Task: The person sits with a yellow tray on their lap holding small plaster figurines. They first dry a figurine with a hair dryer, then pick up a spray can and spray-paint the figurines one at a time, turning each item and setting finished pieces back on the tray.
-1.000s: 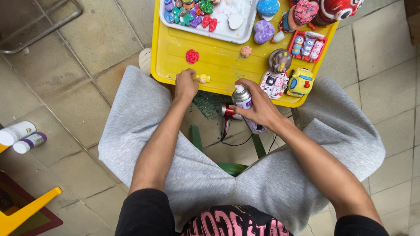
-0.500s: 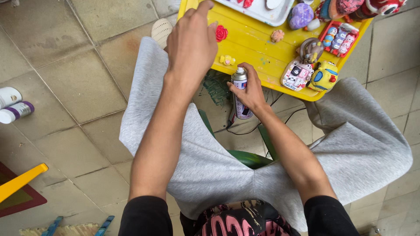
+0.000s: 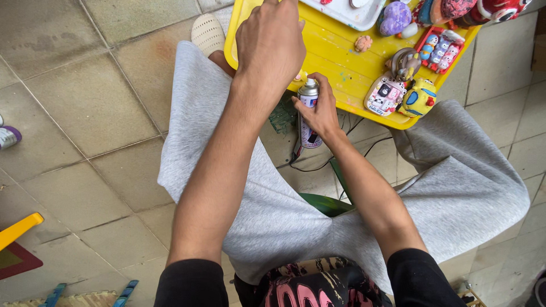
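Looks like a home patio or hobby spot, not a proper workshop: worn grey floor tiles (image 3: 85,108), a low yellow table (image 3: 341,62) crowded with painted figurines (image 3: 398,91) and a white paint palette (image 3: 352,11), person seated low over it. Indoors or outdoors unclear.

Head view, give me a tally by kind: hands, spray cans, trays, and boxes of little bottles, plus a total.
Hands: 2, left hand and right hand
Spray cans: 1, the spray can gripped by the right hand
Trays: 2, yellow tray and the white tray on it
Boxes of little bottles: 1, red box
Total: 6
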